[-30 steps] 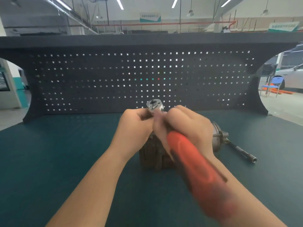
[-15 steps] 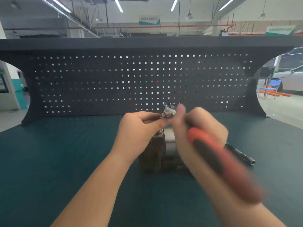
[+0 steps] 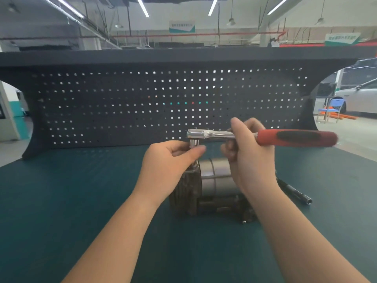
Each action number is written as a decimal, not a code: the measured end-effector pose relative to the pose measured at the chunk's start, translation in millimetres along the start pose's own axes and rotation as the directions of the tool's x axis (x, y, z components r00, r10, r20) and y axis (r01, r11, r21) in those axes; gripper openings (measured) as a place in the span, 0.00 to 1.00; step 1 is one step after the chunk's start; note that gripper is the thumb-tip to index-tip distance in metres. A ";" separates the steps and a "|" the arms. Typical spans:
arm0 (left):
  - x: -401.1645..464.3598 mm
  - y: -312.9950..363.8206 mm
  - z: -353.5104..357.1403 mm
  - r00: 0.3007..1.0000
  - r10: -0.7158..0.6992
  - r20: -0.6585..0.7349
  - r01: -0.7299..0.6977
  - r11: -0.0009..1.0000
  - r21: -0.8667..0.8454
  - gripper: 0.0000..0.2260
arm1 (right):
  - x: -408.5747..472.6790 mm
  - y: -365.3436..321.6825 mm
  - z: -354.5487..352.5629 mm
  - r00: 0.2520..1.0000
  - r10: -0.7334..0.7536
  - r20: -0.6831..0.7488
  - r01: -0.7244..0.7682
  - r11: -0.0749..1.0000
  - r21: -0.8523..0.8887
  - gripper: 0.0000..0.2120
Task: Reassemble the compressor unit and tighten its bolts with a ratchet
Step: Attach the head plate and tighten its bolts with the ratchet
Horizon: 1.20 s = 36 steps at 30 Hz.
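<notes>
The compressor unit (image 3: 216, 184), dark finned metal with a silver cylindrical body, stands on the green bench mat (image 3: 81, 201) at centre. A ratchet (image 3: 265, 136) with a chrome head and a red and black handle lies level above it, head to the left. My right hand (image 3: 248, 158) grips the ratchet's chrome shank just ahead of the red handle. My left hand (image 3: 171, 160) pinches the socket (image 3: 193, 143) under the ratchet head, over the unit's top left. The bolt beneath is hidden by my fingers.
A black extension bar (image 3: 295, 194) lies on the mat to the right of the compressor. A dark pegboard back panel (image 3: 142, 103) closes off the far edge of the bench. A workshop floor with a blue chair (image 3: 334, 108) shows beyond at right.
The ratchet handle has swung from pointing down toward me to pointing right and level. My right hand rose with it. My left hand stayed at the socket.
</notes>
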<state>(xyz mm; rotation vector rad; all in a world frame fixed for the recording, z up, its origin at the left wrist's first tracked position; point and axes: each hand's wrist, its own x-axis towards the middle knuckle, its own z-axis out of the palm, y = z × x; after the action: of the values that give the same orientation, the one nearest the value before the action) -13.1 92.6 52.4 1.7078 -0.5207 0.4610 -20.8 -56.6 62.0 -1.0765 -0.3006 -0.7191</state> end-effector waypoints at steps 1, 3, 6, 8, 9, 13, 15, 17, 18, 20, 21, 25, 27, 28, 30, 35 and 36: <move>-0.7 0.9 0.0 1.000 0.002 0.006 -0.002 1.000 -0.024 0.02 | -6.2 -2.3 1.5 0.977 -0.209 0.049 0.215 0.946 -0.243 0.17; -1.8 2.2 0.4 0.999 0.032 0.025 -0.031 0.999 -0.020 0.12 | -20.7 -3.0 6.8 0.792 -0.542 0.282 0.606 0.640 -0.473 0.14; -2.9 3.9 0.5 0.997 0.025 0.075 -0.023 0.999 -0.022 0.18 | -37.4 5.7 10.7 0.377 -0.664 0.646 0.919 0.182 -0.349 0.15; -1.4 4.0 -0.9 0.996 0.011 0.091 -0.006 0.999 -0.053 0.06 | -38.5 6.9 9.2 0.394 -0.690 0.608 0.909 0.193 -0.370 0.15; -0.1 2.6 -1.6 0.997 0.015 0.081 -0.010 0.999 -0.054 0.05 | -38.2 5.2 7.8 0.500 -0.694 0.519 0.857 0.311 -0.410 0.17; 1.0 2.5 -2.1 0.997 -0.019 0.069 0.025 0.995 -0.092 0.09 | -33.3 -6.1 6.8 0.838 -0.540 0.072 0.505 0.722 -0.473 0.18; 1.8 2.7 -2.2 0.997 -0.038 0.060 0.044 0.995 -0.093 0.06 | -27.6 -7.4 5.5 0.882 -0.470 0.011 0.427 0.790 -0.440 0.19; 2.4 0.7 -2.5 0.998 -0.033 0.059 0.037 0.997 -0.071 0.05 | -25.1 -7.1 5.9 0.923 -0.384 -0.002 0.348 0.840 -0.417 0.20; 2.6 0.4 -2.5 0.998 -0.030 0.058 0.033 0.998 -0.059 0.05 | -24.3 -6.2 5.3 0.935 -0.354 -0.005 0.321 0.854 -0.411 0.19; 2.4 0.4 -2.0 0.998 -0.025 0.060 0.028 0.998 -0.050 0.05 | -23.9 -4.2 5.0 0.943 -0.331 -0.014 0.298 0.864 -0.407 0.19; 2.5 -0.4 -1.9 0.998 -0.026 0.059 0.029 0.998 -0.047 0.05 | -23.8 -3.7 4.7 0.945 -0.326 -0.020 0.291 0.868 -0.403 0.19; 1.8 -1.3 -2.4 0.998 -0.022 0.050 0.023 0.999 -0.026 0.06 | -23.5 -2.2 2.6 0.951 -0.308 -0.040 0.273 0.890 -0.364 0.19; 1.4 -1.7 -2.5 0.999 -0.026 0.045 0.028 0.999 -0.035 0.08 | -24.7 -1.9 3.1 0.951 -0.307 -0.040 0.273 0.892 -0.360 0.18; 1.3 -2.1 -2.3 0.999 -0.027 0.042 0.028 0.999 -0.034 0.08 | -25.4 -2.0 3.8 0.951 -0.308 -0.036 0.276 0.892 -0.357 0.18; 1.2 -2.8 -1.7 0.999 -0.019 0.039 0.019 1.000 -0.011 0.08 | -25.8 -1.3 4.5 0.950 -0.310 -0.029 0.279 0.890 -0.362 0.18; 1.6 -4.0 -4.5 0.997 -0.011 0.073 0.013 1.000 -0.027 0.07 | -22.4 2.2 -0.1 0.966 -0.256 -0.028 0.236 0.925 -0.298 0.15; 1.5 -3.3 -5.5 0.996 -0.010 0.086 0.013 0.999 -0.036 0.08 | -20.6 2.5 -1.6 0.972 -0.233 -0.025 0.217 0.935 -0.282 0.14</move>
<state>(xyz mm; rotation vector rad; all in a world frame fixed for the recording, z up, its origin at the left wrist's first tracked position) -10.1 98.5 51.6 1.7006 -0.5778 0.3687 -34.5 -49.4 48.1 -1.2974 -0.2809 -1.0194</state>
